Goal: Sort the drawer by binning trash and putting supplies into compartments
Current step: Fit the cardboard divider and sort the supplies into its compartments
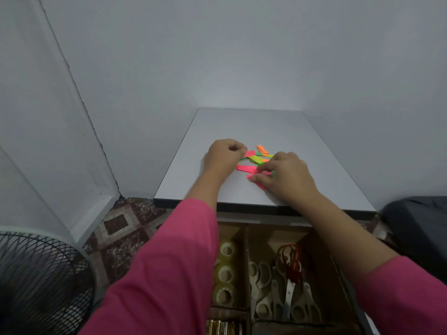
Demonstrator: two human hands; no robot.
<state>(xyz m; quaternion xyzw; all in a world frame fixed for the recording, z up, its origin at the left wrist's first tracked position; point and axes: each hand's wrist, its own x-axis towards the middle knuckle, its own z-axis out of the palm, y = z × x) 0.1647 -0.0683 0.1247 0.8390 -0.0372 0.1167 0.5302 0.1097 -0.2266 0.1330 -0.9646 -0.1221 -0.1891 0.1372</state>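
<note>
Several neon sticky-note strips (256, 157), pink, green and orange, lie scattered on the grey tabletop (302, 139). My left hand (223, 154) is curled at the left edge of the pile, its fingertips pinching a green and pink strip. My right hand (283, 177) rests over the near right of the pile and pinches a pink strip (249, 168) between thumb and fingers. Below the table edge the open drawer (314, 238) shows cardboard compartments: tape rolls (226, 274) on the left, scissors (283, 286) in the middle.
A black mesh bin (41, 281) stands on the patterned floor at the lower left. A dark bag or seat (418, 228) sits at the right. Gold-coloured items (223, 327) fill a near compartment. The wall is close behind the table.
</note>
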